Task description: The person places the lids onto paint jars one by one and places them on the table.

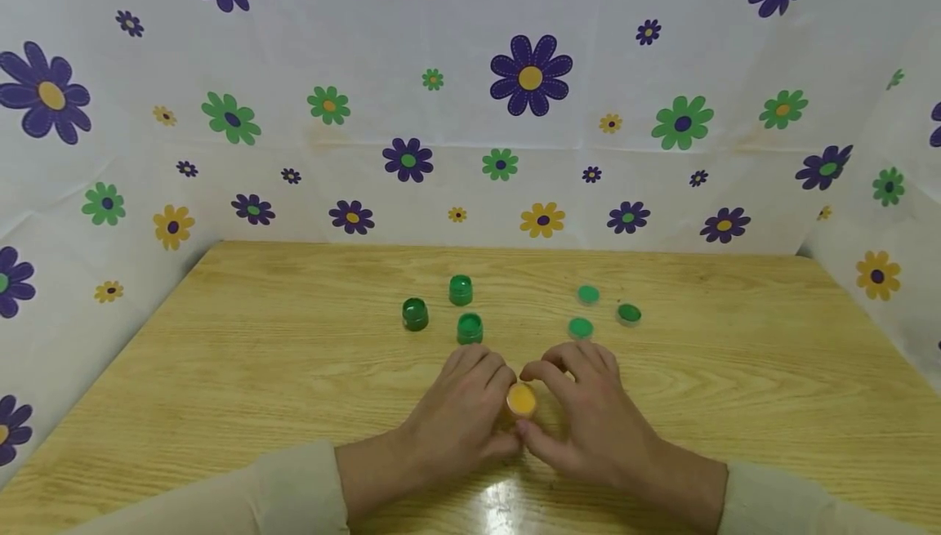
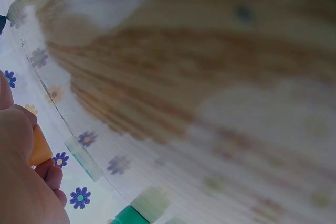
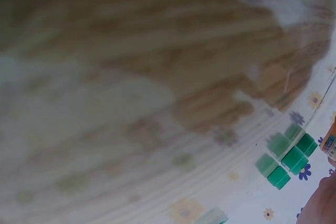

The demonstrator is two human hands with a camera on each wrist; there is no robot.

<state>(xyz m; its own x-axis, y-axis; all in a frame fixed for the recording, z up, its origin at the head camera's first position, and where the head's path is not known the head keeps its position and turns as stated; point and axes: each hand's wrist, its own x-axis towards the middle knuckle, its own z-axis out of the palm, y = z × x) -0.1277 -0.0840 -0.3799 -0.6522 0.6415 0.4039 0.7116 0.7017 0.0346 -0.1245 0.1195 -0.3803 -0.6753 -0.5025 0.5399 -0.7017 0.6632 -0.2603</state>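
Note:
A small paint jar (image 1: 521, 399) with a yellow top is held between both hands near the front of the table, its top tilted toward the head camera. The left hand (image 1: 459, 404) grips it from the left with curled fingers. On the other side, the right hand (image 1: 595, 412) has its thumb and index finger curved around the jar's rim. Part of the same jar's orange side shows beside the fingers in the left wrist view. A printed label on the jar (image 3: 329, 145) appears at the edge of the right wrist view.
Beyond the hands stand three uncovered green paint jars (image 1: 461, 290), at centre left. Three green lids (image 1: 588, 295) lie apart from them at centre right. A flower-patterned cloth (image 1: 529, 127) encloses the wooden table (image 1: 294, 355) at the back and sides.

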